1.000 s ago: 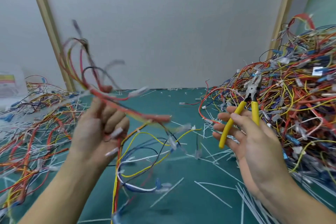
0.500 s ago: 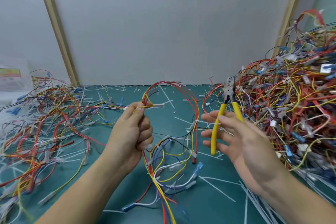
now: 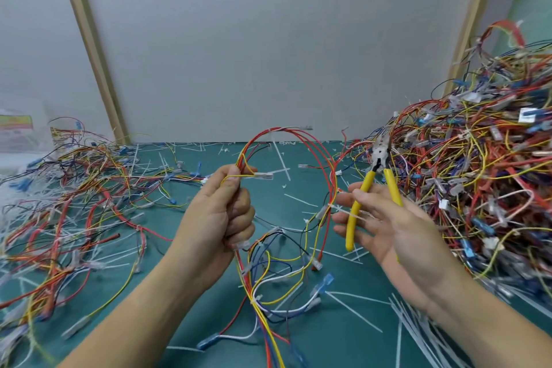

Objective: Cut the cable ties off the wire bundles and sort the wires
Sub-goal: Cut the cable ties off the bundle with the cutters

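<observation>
left hand [image 3: 221,218] fisted round the light, floppy wire bundle [image 3: 298,140], right hand [image 3: 388,230] loosely curled on yellow cutters [image 3: 378,185]; probably best gripped close beside a cable tie [image 3: 325,208].

Cutters [image 3: 376,188]: glossy yellow plastic grips, metal head. Wires [image 3: 478,173]: smooth plastic insulation. Table [image 3: 343,337]: matt green mat. Wooden posts [image 3: 89,48].
</observation>
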### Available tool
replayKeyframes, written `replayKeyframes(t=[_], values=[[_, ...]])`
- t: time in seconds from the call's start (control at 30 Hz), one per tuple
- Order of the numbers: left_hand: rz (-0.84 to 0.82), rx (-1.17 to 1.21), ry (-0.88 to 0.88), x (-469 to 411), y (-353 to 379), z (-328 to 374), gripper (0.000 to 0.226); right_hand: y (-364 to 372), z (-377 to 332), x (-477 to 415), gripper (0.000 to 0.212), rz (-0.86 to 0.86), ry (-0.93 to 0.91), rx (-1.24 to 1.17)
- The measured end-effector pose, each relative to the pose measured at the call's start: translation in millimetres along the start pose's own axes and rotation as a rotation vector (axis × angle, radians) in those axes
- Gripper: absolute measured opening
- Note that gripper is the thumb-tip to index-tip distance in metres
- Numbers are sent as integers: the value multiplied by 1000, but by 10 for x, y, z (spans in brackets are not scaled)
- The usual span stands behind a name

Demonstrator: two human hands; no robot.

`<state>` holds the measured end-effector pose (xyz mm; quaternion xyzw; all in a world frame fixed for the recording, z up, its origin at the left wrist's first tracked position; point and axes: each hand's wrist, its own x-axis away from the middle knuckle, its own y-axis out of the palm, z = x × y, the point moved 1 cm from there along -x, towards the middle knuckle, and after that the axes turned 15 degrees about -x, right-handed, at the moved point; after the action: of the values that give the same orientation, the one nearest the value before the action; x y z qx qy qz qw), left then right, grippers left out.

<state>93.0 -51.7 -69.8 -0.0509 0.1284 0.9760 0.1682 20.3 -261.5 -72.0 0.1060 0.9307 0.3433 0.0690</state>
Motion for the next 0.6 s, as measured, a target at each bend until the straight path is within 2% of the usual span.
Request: replayKeyframes(t=[0.07, 0.17, 0.27, 0.37, 0.5, 0.6], values=[[-37, 1, 12, 10, 13, 14, 17, 19, 7, 8, 39, -108, 123, -40], [-49, -7, 9, 28, 17, 31, 18, 37, 0, 23, 37, -207, 268, -114], [30, -10, -5, 8, -28, 38, 13, 34, -174, -34, 36, -179, 224, -144], [117, -82, 39, -9, -89, 54, 14, 157, -698, -161, 28, -147, 98, 63], [191, -219, 100, -9, -92, 54, 23, 607, -1526, -366, 37, -168, 65, 450], [224, -282, 106, -14, -85, 20, 26, 1033, -1851, -525, 40, -185, -24, 776]])
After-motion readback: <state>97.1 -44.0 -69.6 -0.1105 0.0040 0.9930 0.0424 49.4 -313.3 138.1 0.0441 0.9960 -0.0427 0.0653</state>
